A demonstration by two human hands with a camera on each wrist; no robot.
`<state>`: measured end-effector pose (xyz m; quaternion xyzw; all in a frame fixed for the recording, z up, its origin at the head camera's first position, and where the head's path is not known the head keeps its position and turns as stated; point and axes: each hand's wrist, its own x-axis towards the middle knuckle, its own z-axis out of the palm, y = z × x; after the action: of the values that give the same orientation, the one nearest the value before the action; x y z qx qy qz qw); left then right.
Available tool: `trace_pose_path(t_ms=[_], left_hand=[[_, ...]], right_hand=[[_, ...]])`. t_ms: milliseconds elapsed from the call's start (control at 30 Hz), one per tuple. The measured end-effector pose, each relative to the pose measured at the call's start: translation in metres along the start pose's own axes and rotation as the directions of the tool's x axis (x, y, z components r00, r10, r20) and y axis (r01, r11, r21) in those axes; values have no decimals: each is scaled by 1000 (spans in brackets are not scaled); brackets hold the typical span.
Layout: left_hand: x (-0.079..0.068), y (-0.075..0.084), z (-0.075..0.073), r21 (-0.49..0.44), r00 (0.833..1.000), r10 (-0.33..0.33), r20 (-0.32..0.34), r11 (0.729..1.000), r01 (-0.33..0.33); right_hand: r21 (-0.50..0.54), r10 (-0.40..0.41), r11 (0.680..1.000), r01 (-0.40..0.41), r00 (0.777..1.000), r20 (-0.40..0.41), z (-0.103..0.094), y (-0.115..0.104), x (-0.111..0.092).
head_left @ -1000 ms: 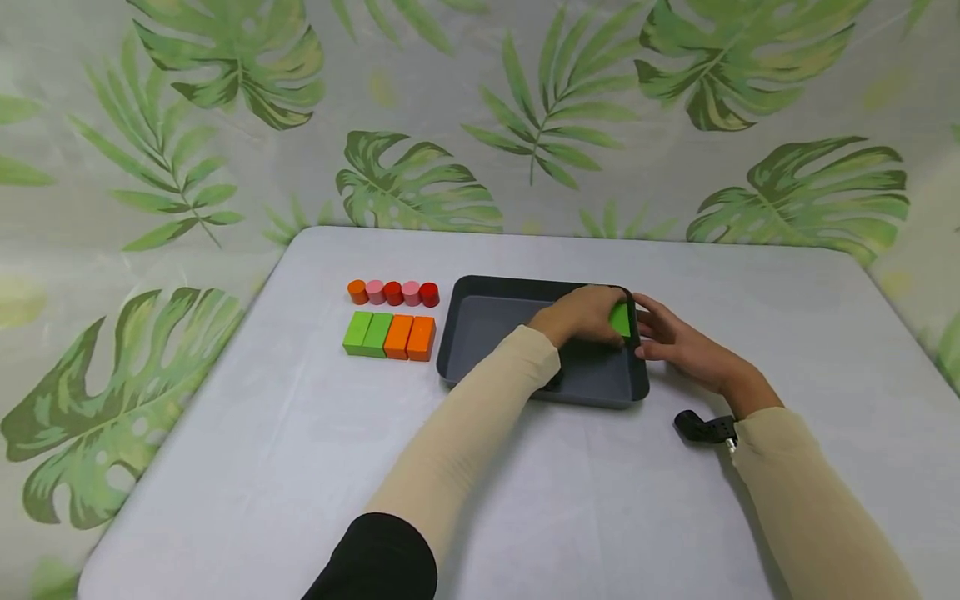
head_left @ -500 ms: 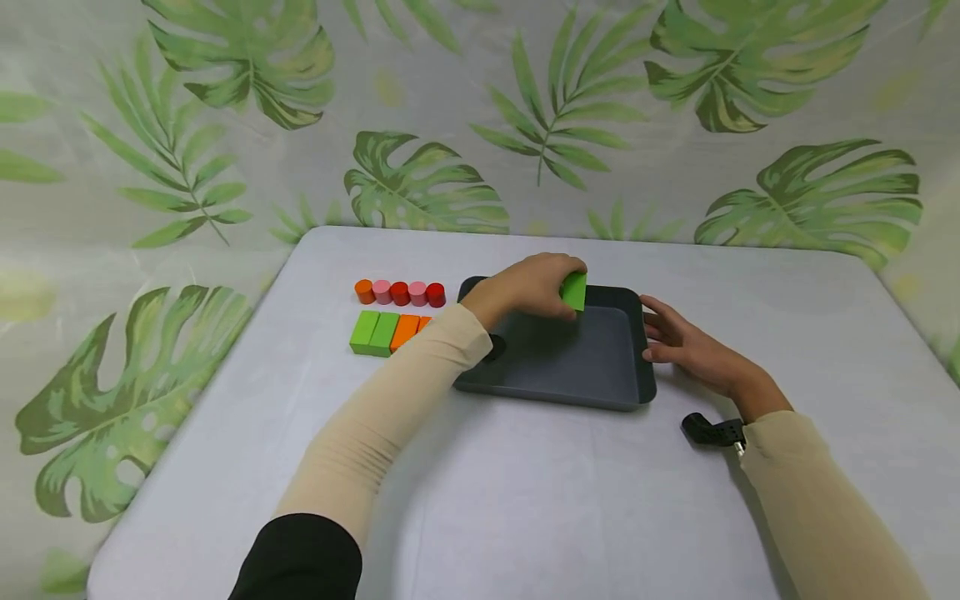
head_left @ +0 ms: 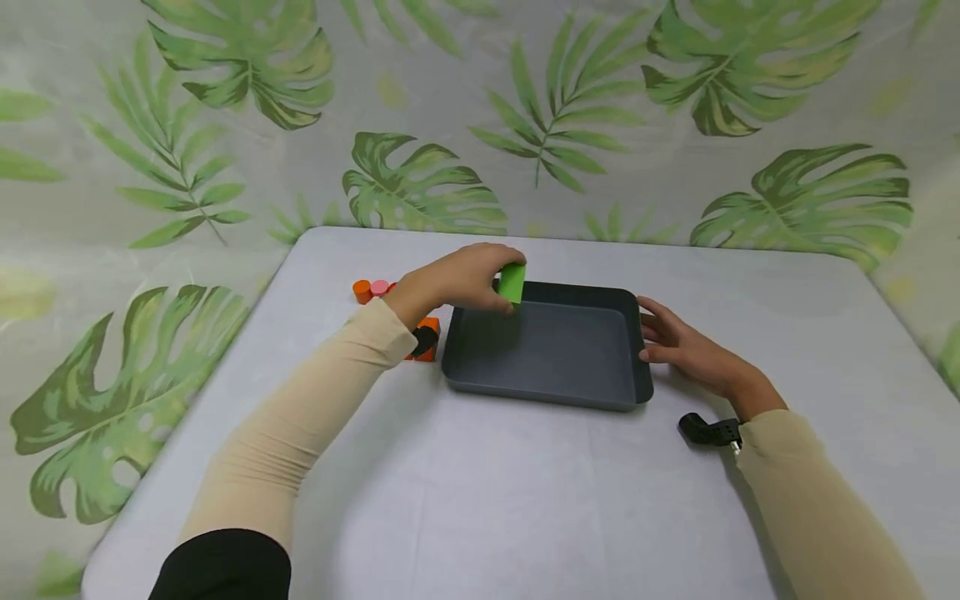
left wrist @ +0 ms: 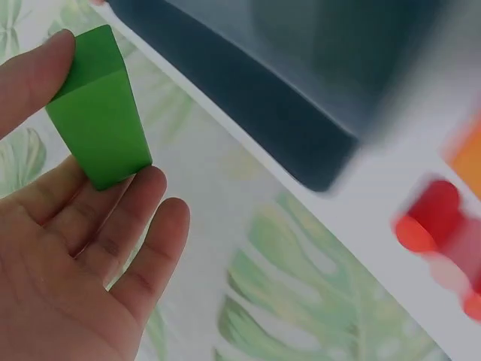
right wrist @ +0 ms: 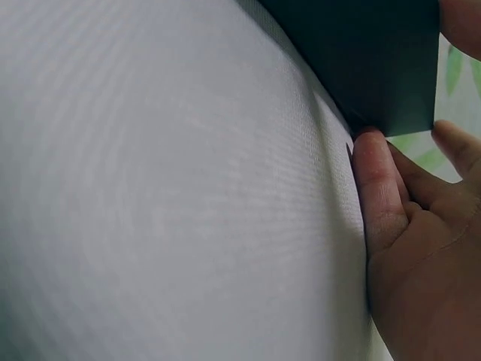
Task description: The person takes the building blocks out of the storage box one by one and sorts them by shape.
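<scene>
My left hand (head_left: 468,277) pinches a green block (head_left: 512,283) between thumb and fingertips, lifted above the left back part of a dark grey rectangular tray (head_left: 573,354). In the left wrist view the green block (left wrist: 105,113) shows two smooth faces, with the thumb on one end and fingertips at the other. My right hand (head_left: 697,354) rests beside the tray's right end, its fingertips touching the outer wall. From the right wrist view, loosely bent fingers (right wrist: 379,177) lie against the tray wall (right wrist: 376,68), low on the tabletop.
Left of the tray, orange blocks (head_left: 431,323) are partly hidden by my left wrist. Behind them stands a row of small cylinders, with an orange one (head_left: 362,292) and a pink one (head_left: 379,287) showing. A white cloth covers the table (head_left: 510,500); a leaf-patterned sheet hangs behind.
My left hand has lifted the green block from the tray's right end and carried it leftward over the tray. The tray's inside now shows bare there. My right hand has stayed in place.
</scene>
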<state>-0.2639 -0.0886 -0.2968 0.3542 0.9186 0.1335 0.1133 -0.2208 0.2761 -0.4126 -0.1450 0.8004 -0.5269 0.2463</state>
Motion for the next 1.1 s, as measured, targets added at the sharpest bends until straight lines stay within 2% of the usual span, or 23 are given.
trace_pose_path(t_ms=[233,400,567,767,933,1100], left_hand=[[-55,-33,-10,-108,995,-92,-28,990,88],[-95,-56,-14,-116,987,-132,-88,986,122],[-132,-83,-11,-145,973,-201,-113,972,184],[-173,-117,-6,-159,947,-296,-126,948,275],[-194,-138,-1,-157,937,-338,-94,934,321],[-198,-148,5,-170,931,-358,-71,924,343]], right_hand=[[-11,-1,1000,1,1000,6,0,0,0],[-13,-8,1000,8,1000,11,0,-1,-1],[-10,0,1000,0,1000,9,0,-3,0],[5,1,1000,-1,1000,13,0,-4,2],[11,6,1000,-6,1000,9,0,-4,2],[-3,9,1000,-9,1000,5,0,-3,2]])
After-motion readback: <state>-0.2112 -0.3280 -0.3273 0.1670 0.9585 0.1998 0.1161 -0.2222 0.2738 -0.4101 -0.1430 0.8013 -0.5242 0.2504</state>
